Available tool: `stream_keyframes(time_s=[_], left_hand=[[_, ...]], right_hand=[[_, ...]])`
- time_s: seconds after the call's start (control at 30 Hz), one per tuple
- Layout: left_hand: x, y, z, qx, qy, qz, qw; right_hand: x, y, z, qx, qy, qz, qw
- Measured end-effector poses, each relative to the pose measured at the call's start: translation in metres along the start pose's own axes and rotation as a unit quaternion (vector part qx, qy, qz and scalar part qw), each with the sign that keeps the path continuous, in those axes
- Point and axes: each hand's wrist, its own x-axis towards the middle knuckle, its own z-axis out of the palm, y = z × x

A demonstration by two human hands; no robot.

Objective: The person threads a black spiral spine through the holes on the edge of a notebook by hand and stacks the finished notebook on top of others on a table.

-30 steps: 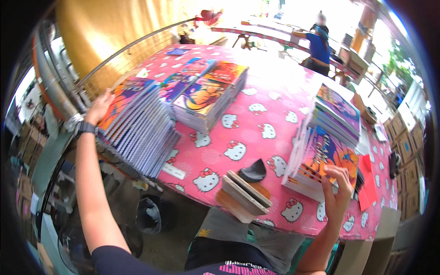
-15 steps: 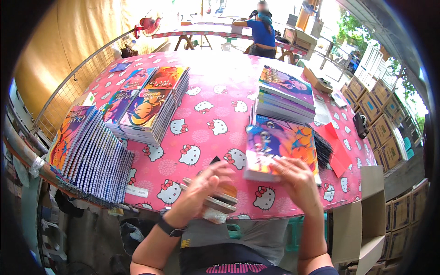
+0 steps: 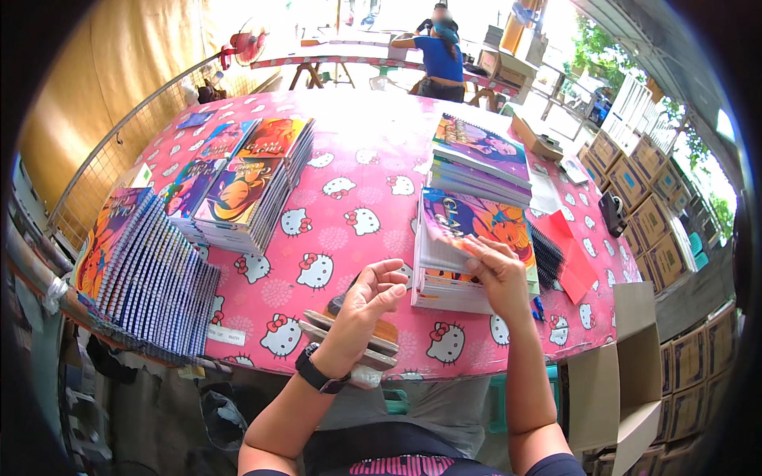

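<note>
R hand point(image 3: 498, 274): hovering over the near stack, right of ctr; fingers bending & pinching the near edge of the top notebook point(image 3: 460, 213), tips blurring a bit.
L hand point(image 3: 361, 308): hanging approx. ctr, lower half; fingers released, curling loosely, palm facing the R hand; wearing a dark watch point(image 3: 321, 373) on the wrist.
Top notebook: lying on the near stack, right of ctr, showing a purple/orange cover; its near edge is blurring, so how far it's tilting is hard to tell.
Near stack point(image 3: 452, 300): sitting just in front of the far stack point(image 3: 480, 151), w/ pale page edges facing the person.
Boards point(image 3: 385, 347): lying below & partly behind the L hand, lower ctr, near the table edge.
Leaning row point(image 3: 159, 278): spiral notebooks overlapping at mid left, coils facing right.
L stacks point(image 3: 246, 190): standing side by side, upper left of ctr, bright covers facing up.
Red sheet point(image 3: 573, 258): lying right of the near stack, beside black coils point(image 3: 548, 258).
Table point(image 3: 381, 250): spanning mid-frame, wearing a pink cloth w/ white cat heads.
Open carton point(image 3: 591, 393): standing lower right, flaps spreading.
Co-worker point(image 3: 440, 62): standing upper ctr in a blue top, near another table.
Fan point(image 3: 248, 47): standing upper left, red.
</note>
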Motion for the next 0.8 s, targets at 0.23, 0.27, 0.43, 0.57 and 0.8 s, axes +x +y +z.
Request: stream_keyframes(time_s=[0.23,0.27,0.43,0.57,0.8], left_hand=[[0.000,0.005,-0.009,-0.212,-0.079,-0.022,0.974],[0.000,0.003,-0.009,-0.213,-0.079,-0.024,0.974],[0.000,-0.005,-0.012,-0.194,-0.078,-0.022,0.978],[-0.001,-0.008,-0.012,-0.192,-0.074,-0.027,0.978],[-0.003,-0.012,-0.008,-0.210,-0.081,-0.039,0.974]], right_hand=[[0.005,-0.010,-0.009,0.107,0.016,0.088,0.990],[0.004,-0.010,-0.004,0.074,0.023,0.059,0.995],[-0.005,-0.009,0.016,-0.081,0.104,-0.080,0.988],[-0.006,-0.008,0.015,-0.071,0.117,-0.069,0.988],[0.003,-0.012,-0.011,0.093,0.009,0.139,0.986]])
